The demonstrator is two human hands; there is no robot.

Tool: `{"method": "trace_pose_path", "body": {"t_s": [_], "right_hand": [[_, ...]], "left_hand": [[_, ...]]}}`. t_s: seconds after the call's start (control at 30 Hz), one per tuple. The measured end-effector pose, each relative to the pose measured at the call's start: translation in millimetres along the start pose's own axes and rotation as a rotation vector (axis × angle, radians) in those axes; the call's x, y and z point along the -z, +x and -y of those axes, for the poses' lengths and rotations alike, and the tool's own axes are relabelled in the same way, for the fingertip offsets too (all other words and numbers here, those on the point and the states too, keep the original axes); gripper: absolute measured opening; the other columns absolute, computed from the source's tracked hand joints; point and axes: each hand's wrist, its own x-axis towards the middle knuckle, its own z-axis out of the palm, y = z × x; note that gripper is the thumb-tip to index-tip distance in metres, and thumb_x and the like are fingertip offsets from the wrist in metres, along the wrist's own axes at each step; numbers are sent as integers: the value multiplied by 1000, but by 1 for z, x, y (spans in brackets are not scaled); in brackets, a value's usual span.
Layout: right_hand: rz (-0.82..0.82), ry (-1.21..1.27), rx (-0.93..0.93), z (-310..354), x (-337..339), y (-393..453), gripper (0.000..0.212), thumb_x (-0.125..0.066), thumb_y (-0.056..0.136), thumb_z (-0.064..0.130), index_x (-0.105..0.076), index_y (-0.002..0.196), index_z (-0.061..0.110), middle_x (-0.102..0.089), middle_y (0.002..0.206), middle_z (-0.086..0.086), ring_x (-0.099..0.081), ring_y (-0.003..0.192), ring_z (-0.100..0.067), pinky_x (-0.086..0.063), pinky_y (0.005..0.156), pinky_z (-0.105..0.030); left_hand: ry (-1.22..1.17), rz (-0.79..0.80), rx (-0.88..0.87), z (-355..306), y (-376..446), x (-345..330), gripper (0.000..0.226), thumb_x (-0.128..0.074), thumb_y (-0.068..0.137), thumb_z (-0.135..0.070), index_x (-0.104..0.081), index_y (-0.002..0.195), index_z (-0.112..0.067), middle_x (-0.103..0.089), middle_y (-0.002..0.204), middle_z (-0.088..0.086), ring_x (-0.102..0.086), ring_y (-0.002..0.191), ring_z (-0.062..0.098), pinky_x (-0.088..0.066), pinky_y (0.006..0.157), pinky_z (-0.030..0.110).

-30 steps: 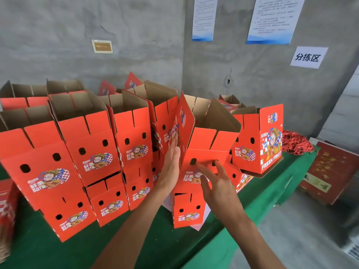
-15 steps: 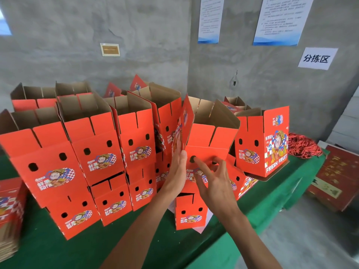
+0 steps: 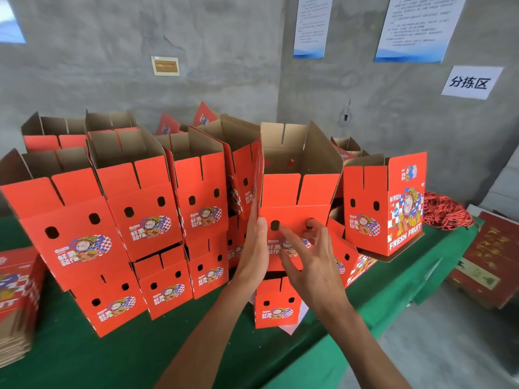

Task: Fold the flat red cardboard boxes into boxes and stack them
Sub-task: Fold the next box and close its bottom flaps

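A folded red box (image 3: pixel 297 192) with its brown top flaps open stands on top of another red box (image 3: pixel 276 304) on the green table. My left hand (image 3: pixel 254 248) lies flat with straight fingers against the upper box's left side. My right hand (image 3: pixel 306 256) has spread fingers touching its front face near the two round holes. Several more folded red boxes (image 3: pixel 140 206) stand stacked in rows to the left.
A pile of flat red cardboard blanks (image 3: pixel 14 299) lies at the table's left edge. Another folded box (image 3: pixel 393 206) stands to the right, with red cords (image 3: pixel 443 211) behind it. The green table (image 3: pixel 112 357) ends at the right; dark red cartons (image 3: pixel 491 262) rest on the floor.
The upper box has been turned upright and square onto the box beneath it. Both hands stay on it, the left on its side, the right on its front.
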Motion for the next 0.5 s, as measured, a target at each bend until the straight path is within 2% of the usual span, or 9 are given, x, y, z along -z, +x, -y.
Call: {"method": "trace_pose_path", "body": {"t_s": [0.07,0.2,0.3,0.4,0.5], "right_hand": [[18,-9,3,-3,-4,-2,51,-71,96,27,-56,144,35,-38,144,-14,-49,125,-31,-57,87,-40],[27,-8,-10,-8,-10,-7,49,-72,95,26,-59,141,32,-41,143,-14,-51,118,-29,-56,87,-40],[7,22,-3,-9,-11,-8,46,-72,94,22,-61,139,28,-43,144,-15,-53,120,-30,-55,87,-38],[-2,18,-6,-10,-12,-11,43,-71,95,19,-63,136,25,-44,144,-14,-55,121,-29,-57,86,-37],[-17,-1,1,-11,-13,-15,40,-68,97,19,-64,136,25,-43,145,-12,-56,119,-26,-57,82,-34]], "left_hand": [[16,-14,2,4,-2,0,63,-24,101,-75,-16,159,-52,-24,165,-26,-19,154,0,-19,126,49],[1,-22,26,15,-9,-1,76,-29,96,-79,-18,162,-43,-30,165,-14,-29,152,7,-26,125,53],[39,-65,26,14,-9,-2,75,-31,96,-78,-18,161,-44,-29,165,-14,-29,152,5,-28,125,50],[77,-98,8,18,-9,0,67,-34,101,-69,-18,161,-43,-29,165,-15,-27,152,3,-28,125,48],[100,-107,-39,20,-7,4,60,-39,103,-65,-20,159,-51,-26,164,-26,-23,152,-3,-27,123,41]]}}
